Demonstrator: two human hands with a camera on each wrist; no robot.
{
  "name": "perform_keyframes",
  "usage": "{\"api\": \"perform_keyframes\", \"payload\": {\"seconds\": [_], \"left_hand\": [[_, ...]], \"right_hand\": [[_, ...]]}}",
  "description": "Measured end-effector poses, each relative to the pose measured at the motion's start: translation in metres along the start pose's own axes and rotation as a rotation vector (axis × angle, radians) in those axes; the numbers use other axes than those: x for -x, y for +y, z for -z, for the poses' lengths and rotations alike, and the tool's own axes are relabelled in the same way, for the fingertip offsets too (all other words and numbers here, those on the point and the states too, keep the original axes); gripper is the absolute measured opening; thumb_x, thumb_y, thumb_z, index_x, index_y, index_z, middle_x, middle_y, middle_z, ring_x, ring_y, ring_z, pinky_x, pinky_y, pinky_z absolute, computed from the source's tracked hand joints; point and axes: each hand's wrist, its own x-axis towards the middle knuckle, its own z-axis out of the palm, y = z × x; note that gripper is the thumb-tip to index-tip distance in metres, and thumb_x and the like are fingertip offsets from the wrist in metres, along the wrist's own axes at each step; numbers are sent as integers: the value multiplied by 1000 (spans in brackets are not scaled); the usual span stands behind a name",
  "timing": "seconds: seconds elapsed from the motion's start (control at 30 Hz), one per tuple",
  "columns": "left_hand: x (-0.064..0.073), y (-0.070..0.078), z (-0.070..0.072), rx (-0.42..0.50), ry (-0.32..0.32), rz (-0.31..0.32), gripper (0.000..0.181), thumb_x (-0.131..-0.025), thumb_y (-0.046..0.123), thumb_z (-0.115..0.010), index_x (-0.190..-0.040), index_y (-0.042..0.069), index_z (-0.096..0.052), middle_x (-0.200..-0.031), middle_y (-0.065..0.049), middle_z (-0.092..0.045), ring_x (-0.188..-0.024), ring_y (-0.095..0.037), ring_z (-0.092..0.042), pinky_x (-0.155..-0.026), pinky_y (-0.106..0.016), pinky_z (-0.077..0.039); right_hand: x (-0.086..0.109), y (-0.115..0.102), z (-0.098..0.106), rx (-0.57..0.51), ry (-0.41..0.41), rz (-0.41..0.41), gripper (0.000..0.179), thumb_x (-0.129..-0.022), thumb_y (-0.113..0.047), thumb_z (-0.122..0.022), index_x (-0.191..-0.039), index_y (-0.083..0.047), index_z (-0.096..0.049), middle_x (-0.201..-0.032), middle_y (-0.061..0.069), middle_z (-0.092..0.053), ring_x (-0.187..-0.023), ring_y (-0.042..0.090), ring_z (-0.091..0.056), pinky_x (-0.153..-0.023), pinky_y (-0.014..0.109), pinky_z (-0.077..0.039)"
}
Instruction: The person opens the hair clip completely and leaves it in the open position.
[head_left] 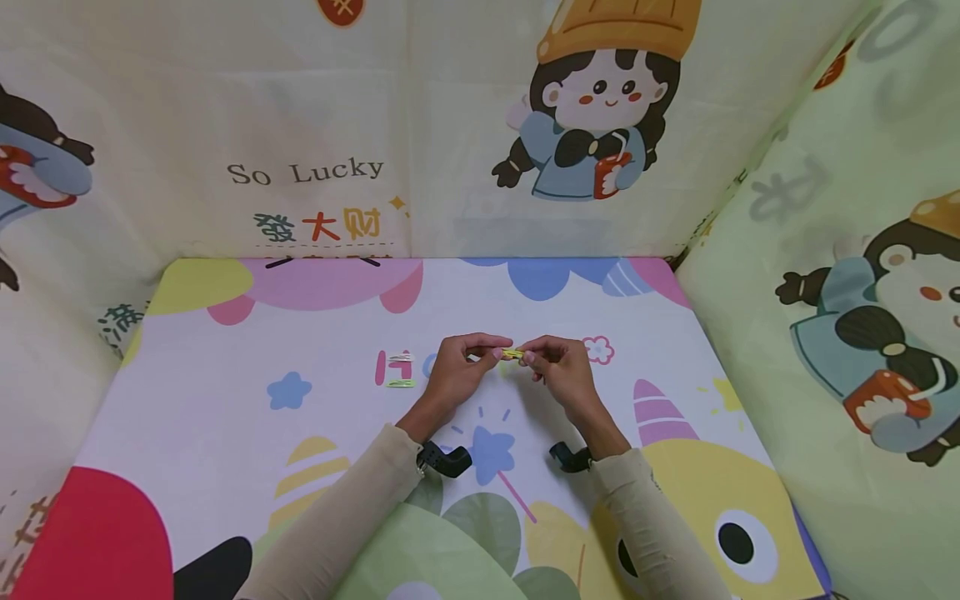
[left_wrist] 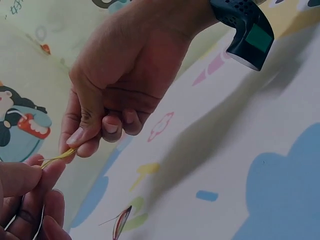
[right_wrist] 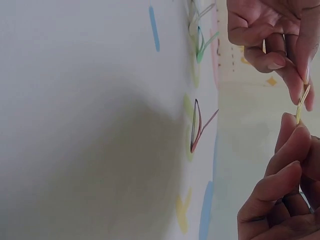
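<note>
Above the middle of the mat [head_left: 225, 400], the left hand [head_left: 453, 375] and right hand [head_left: 562, 371] each pinch one end of one yellow hair clip [head_left: 513, 354]. Only the head view shows two clips [head_left: 401, 371] lying left; wrist views show fingertips.

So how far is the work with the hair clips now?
Three clips already lie on the mat, at least two sprung open. In hand: the left hand and right hand pinch a yellow clip by its ends. No other unhandled clips are visible.
</note>
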Motion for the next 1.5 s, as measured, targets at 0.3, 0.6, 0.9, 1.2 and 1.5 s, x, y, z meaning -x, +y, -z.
{"api": "perform_keyframes", "payload": {"seconds": [0.3,0.6,0.9,1.2,1.5], "left_hand": [[0,-1,-1,15,12,6,18,-102,14,-72,-116,17,-83,-116,-2,-78,-99,-18,-64,-75,-22,-48],[-1,-3,-2,-45,32,-8,18,-102,14,-72,-115,20,-83,-114,3,-79,-99,-17,-65,-79,-25,-49],[-4,-4,-4,-434,73,-226,17,-98,14,-77,-113,18,-81,-96,1,-77,-92,-19,-62,-81,-33,-47],[-4,-5,-7,-695,105,-333,18,-91,18,-86,-108,14,-83,-101,-1,-77,-97,-19,-55,-82,-34,-52],[-3,-8,-8,-787,88,-331,17,-90,21,-87,-105,14,-83,-94,-1,-73,-96,-19,-53,-76,-32,-54]], "right_hand": [[1,1,-1,-20,-1,-7,10,-99,-9,-74,-103,-2,-80,-84,6,-77,-67,17,-60,-62,33,-53],[2,-2,-1,-39,-21,-5,11,-100,-11,-74,-103,-2,-79,-85,6,-78,-66,18,-60,-62,33,-53],[1,-2,2,-35,-39,-7,12,-101,-11,-73,-106,-2,-79,-86,6,-77,-64,16,-58,-62,33,-53],[1,3,5,21,-91,30,12,-101,-9,-72,-111,-5,-78,-96,20,-76,-71,19,-62,-63,26,-53],[-2,8,9,216,-112,92,17,-93,-4,-80,-108,-12,-81,-92,13,-76,-79,26,-62,-61,27,-50]]}}
